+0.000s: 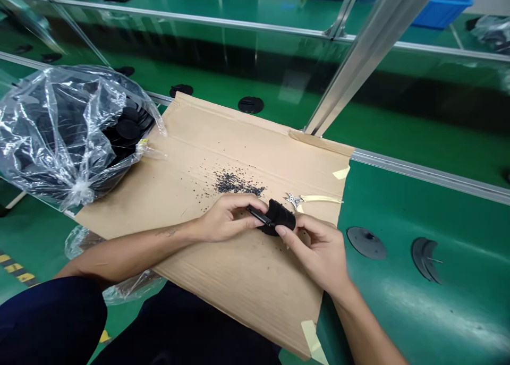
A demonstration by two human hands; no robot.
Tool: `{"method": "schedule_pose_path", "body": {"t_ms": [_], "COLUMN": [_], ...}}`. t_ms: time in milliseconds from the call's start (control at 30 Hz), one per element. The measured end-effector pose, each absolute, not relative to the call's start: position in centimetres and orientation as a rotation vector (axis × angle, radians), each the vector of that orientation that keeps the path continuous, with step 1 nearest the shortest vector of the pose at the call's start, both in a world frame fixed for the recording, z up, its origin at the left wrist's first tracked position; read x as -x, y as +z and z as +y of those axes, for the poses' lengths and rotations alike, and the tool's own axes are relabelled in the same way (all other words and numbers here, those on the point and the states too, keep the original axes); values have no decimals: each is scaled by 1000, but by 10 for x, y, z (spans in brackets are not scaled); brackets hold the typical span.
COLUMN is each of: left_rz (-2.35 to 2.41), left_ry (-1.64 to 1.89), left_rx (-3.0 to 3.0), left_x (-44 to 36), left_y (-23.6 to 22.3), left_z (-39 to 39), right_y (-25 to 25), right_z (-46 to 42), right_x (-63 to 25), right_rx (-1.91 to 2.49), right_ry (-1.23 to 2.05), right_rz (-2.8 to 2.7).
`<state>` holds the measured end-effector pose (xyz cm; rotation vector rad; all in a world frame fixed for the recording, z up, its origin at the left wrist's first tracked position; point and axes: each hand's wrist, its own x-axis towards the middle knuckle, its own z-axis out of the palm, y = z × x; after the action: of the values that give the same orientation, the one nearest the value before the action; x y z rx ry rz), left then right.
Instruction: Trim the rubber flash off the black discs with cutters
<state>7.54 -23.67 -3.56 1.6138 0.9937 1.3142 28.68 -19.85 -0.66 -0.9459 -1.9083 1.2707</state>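
Observation:
My left hand (227, 216) and my right hand (319, 251) meet over a flat sheet of cardboard (239, 280). Both are closed on a small stack of black round plastic parts (280, 215), the right thumb pressed on its near edge. The left fingers also pinch a thin dark tool or strip (257, 214) against the stack; I cannot make out what it is. Just beyond the hands lies a pile of small black shavings (236, 184). Small metal cutters (295, 199) with pale handles rest on the cardboard to the right of the stack.
A clear plastic bag (67, 136) full of black discs sits at the left. Two black discs (366, 243) (426, 257) lie on the green belt at right; others (251, 104) lie beyond the cardboard. An aluminium post (358, 62) slants up; a blue bin (442, 3) stands far right.

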Motion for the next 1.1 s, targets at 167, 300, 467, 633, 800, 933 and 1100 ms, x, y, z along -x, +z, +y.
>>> {"method": "schedule_pose_path", "body": {"t_ms": [167, 300, 467, 633, 800, 933, 1100], "left_rz": [951, 970, 963, 956, 897, 963, 992], "left_ry": [1380, 1392, 1398, 1380, 1334, 1361, 1384], "left_rx": [-1730, -1760, -1778, -1634, -1420, -1416, -1347], "left_x": [-75, -73, -74, -77, -80, -79, -80], "left_y": [-37, -38, -38, -36, -35, -36, -35], "left_z": [-235, -234, -234, -239, -245, -245, -244], "right_y": [-5, -6, -7, -6, -5, -7, -7], "right_z": [-198, -197, -198, -197, -193, -192, -192], "right_x": [-286, -287, -288, -289, -287, -287, -286], "right_rx": [880, 831, 833, 979, 1040, 1033, 1051], "right_ry": [1064, 1020, 1034, 1417, 1867, 2066, 2113], "right_rz": [-1992, -2008, -1991, -1869, -1641, -1505, -1494]}}
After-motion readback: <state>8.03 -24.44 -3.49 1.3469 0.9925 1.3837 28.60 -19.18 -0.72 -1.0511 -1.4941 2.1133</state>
